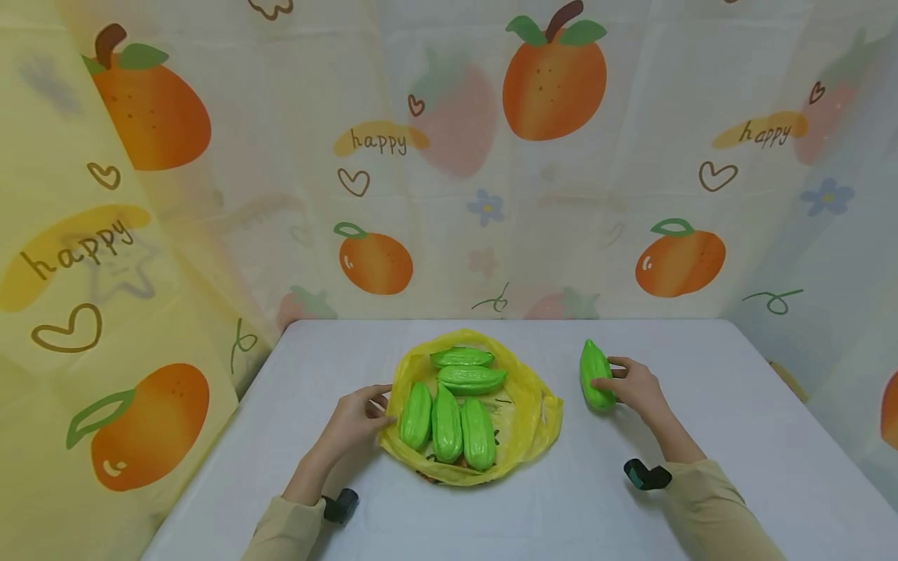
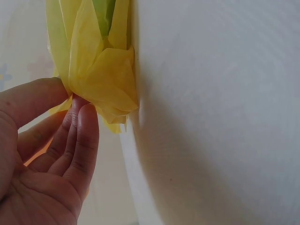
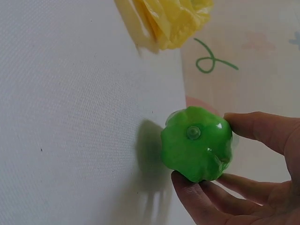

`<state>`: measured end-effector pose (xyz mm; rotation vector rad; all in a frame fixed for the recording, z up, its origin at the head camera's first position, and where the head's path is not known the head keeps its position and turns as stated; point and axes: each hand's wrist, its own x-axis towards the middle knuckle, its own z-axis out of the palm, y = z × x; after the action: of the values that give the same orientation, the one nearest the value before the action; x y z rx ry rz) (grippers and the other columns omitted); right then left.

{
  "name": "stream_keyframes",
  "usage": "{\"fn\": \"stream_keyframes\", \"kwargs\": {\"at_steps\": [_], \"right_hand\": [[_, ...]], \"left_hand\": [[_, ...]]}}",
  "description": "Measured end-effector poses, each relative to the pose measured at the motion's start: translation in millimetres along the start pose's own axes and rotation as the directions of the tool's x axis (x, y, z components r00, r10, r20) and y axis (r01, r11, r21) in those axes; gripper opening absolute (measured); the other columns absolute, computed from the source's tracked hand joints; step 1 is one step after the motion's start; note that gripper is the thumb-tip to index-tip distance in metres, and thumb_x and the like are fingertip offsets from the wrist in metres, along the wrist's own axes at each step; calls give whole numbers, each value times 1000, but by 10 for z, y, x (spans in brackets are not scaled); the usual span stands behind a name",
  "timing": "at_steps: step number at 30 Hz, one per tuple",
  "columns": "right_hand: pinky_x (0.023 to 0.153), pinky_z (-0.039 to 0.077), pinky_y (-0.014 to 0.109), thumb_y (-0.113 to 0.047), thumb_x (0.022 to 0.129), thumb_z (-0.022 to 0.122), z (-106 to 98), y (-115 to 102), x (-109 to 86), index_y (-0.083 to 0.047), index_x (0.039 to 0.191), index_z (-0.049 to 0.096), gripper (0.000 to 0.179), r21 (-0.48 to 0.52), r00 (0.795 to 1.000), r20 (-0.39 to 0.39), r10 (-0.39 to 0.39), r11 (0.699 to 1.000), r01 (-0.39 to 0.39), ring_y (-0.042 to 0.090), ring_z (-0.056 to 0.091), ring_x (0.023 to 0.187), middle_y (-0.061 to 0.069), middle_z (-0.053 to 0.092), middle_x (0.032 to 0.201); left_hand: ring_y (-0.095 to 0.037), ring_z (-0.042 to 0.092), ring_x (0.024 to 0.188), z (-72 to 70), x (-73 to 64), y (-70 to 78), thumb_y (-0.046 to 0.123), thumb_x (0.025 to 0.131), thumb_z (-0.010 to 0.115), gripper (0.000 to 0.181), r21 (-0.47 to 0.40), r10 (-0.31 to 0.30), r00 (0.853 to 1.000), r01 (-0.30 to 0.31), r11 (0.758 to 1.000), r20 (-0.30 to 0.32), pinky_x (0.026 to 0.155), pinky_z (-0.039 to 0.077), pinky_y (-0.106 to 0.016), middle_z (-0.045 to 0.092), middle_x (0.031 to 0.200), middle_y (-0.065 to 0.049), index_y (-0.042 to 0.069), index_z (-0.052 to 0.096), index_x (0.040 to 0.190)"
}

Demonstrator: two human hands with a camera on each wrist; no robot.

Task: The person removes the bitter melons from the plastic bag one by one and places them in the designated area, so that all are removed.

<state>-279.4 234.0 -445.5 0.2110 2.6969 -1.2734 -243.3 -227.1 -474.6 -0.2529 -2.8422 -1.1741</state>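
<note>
A yellow plastic bag [image 1: 522, 448] lies spread open on the table, its rim rolled outward. Inside it are several glossy green ridged toy bitter melons [image 1: 447, 425], some lying crosswise at the back and others pointing away in front. My left hand [image 1: 358, 417] pinches the bag's left rim between thumb and fingers, and the left wrist view shows the bunched yellow film [image 2: 105, 79] there. To the right of the bag, my right hand [image 1: 637, 387] holds another toy bitter melon [image 1: 592, 374] by its side. Its lobed end with a small nub [image 3: 193, 132] faces the right wrist camera.
The white table [image 1: 505, 522] ends at a fruit-printed curtain [image 1: 449, 218] behind it, with more curtain at both sides. A small dark wrist camera [image 1: 341, 506] sits at the left cuff, another dark wrist camera [image 1: 647, 475] at the right cuff.
</note>
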Motion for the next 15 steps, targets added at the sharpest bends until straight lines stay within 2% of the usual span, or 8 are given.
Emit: {"fn": "stream_keyframes", "kwargs": {"at_steps": [15], "right_hand": [[85, 54, 40, -29, 86, 67, 52, 28, 34, 7, 140, 35, 73, -28, 1000, 4, 7, 1000, -7, 42, 52, 115, 34, 45, 134]], "left_hand": [[-10, 61, 76, -12, -4, 20, 10, 76, 77, 52, -8, -1, 1000, 1, 1000, 10, 66, 52, -24, 64, 90, -1, 8, 61, 125]]}}
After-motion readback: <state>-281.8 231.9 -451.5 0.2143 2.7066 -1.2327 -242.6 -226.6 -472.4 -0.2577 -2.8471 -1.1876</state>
